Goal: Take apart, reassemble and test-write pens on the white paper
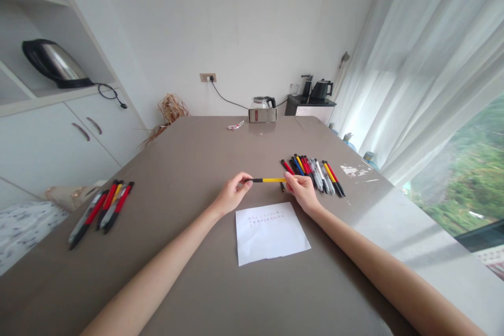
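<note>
A yellow and black pen (271,180) is held level between both hands above the table. My left hand (233,192) pinches its black end, and my right hand (301,190) grips the yellow end. Just below the hands lies a sheet of white paper (271,236) with rows of small reddish marks, too small to read. Beside and behind my right hand is a pile of pens (318,173) in red, yellow, blue, black and clear plastic. At the far left, a smaller group of pens (104,207) lies side by side.
The brown table (189,294) stretches to the back wall. A glass kettle (262,102) stands behind a metallic box (262,115) at its far edge. White scraps (354,170) lie on the right side. A small wrapper (235,125) is near the far edge.
</note>
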`<action>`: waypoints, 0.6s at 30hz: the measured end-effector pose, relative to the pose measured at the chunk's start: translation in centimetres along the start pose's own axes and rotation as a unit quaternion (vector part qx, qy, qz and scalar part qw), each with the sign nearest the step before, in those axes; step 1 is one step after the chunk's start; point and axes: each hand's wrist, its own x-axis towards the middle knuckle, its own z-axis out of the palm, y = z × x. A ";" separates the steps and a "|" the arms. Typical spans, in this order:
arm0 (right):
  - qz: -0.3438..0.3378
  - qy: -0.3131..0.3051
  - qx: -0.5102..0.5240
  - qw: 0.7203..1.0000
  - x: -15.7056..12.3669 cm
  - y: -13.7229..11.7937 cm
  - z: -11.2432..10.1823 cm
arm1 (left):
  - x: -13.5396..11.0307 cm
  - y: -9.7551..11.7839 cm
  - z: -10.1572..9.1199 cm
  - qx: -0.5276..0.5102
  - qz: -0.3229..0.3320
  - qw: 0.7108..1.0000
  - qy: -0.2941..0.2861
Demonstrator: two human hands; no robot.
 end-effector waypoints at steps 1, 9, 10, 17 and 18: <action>0.005 -0.006 0.002 1.000 -0.1 -0.1 0.0 | 0.0 0.0 0.0 0.005 0.000 1.000 -0.001; 0.040 -0.015 0.027 0.999 -0.2 0.1 0.1 | -0.1 0.8 -0.3 0.064 0.032 0.997 -0.016; 0.042 -0.018 0.032 0.998 -0.2 0.2 0.1 | -0.2 0.9 -0.3 0.068 0.035 0.997 -0.017; 0.030 -0.054 0.020 0.998 -0.4 -0.1 0.2 | 0.0 0.4 -0.7 0.041 0.005 0.999 -0.007; 0.026 -0.063 0.017 0.998 -0.5 -0.2 0.3 | 0.1 0.3 -0.7 0.033 -0.004 0.999 -0.001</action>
